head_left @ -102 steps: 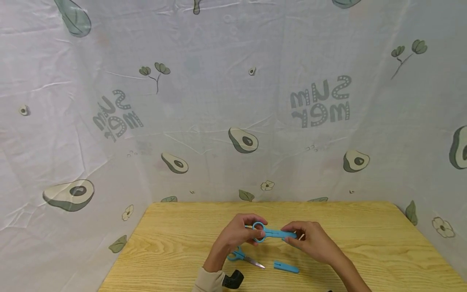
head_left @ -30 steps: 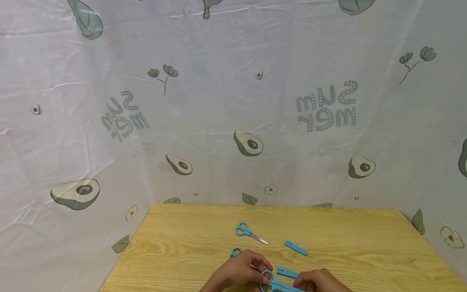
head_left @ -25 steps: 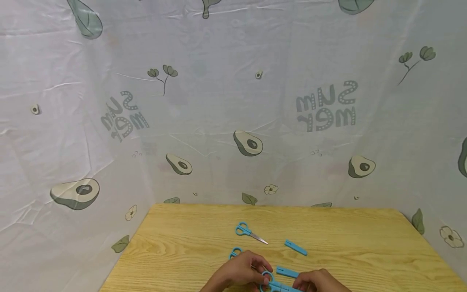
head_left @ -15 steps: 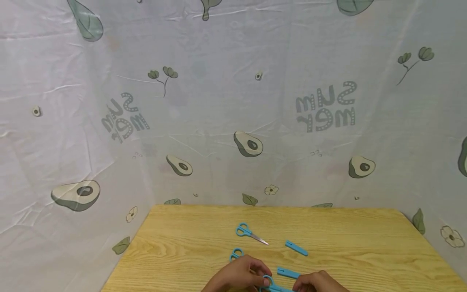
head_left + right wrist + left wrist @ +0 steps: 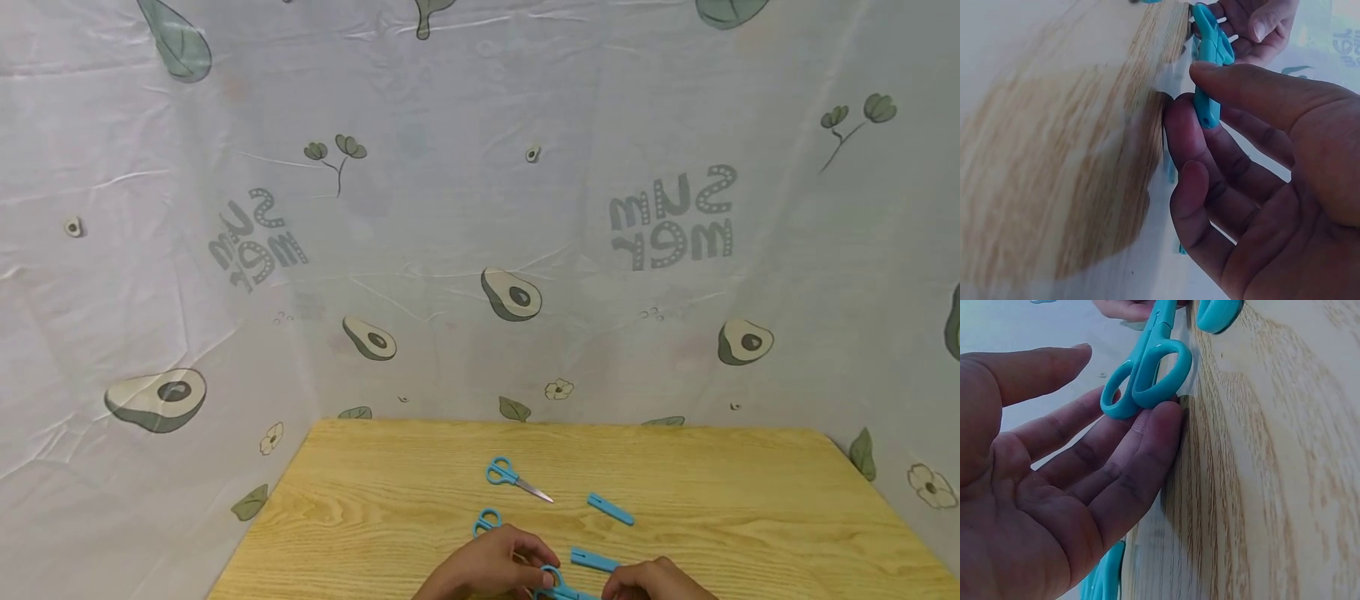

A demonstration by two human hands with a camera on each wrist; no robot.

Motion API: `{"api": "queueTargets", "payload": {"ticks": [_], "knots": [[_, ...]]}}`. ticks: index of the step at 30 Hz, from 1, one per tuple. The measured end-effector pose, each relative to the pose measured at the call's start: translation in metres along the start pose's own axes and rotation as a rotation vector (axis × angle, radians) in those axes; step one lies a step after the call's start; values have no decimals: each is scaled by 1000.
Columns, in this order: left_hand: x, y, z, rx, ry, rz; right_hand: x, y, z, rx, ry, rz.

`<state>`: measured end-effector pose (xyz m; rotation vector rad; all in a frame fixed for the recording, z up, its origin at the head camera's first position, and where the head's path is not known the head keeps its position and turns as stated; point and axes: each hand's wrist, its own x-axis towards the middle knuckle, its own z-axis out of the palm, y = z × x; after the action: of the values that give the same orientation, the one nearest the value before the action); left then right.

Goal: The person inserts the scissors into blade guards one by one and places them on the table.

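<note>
At the bottom edge of the head view, blue-handled scissors (image 5: pixel 558 588) lie between my two hands, their blades in a blue sheath (image 5: pixel 1209 111). My right hand (image 5: pixel 658 578) pinches the sheath end between thumb and fingers. The fingertips of my left hand (image 5: pixel 495 560) touch the finger loops (image 5: pixel 1163 374) from behind. In the left wrist view its thumb stands apart from the loops and the fingers are fairly straight. A second pair of scissors (image 5: pixel 487 520) is partly hidden behind my left hand. A loose blue sheath (image 5: pixel 592 559) lies beside my right hand.
Farther back on the wooden table (image 5: pixel 375 492) lie uncovered scissors (image 5: pixel 517 479) and another blue sheath (image 5: pixel 611 508). A pale curtain (image 5: pixel 420 208) printed with avocados stands behind the table's far edge.
Since the earliest frame, both hands have come down and nearer to me with the sheathed scissors, uncovering the far scissors and far sheath. Over the last half second almost nothing differs.
</note>
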<state>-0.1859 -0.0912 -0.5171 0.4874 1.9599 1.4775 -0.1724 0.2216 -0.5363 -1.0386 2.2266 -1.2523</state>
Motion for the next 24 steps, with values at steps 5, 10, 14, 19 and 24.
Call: {"api": "queueTargets", "payload": {"ticks": [5, 10, 14, 19, 24], "knots": [[1, 0, -2, -10, -2, 0, 1, 1, -4, 41, -25, -12], [2, 0, -4, 9, -19, 28, 0, 4, -5, 80, -23, 50], [1, -1, -7, 32, -40, 61, -1, 8, -4, 39, 2, 23], [-3, -3, -10, 63, -41, 89, -1, 12, -3, 41, 16, -41], [-5, -7, -14, 65, -52, 103, -1, 14, -3, 53, 14, -73]]}}
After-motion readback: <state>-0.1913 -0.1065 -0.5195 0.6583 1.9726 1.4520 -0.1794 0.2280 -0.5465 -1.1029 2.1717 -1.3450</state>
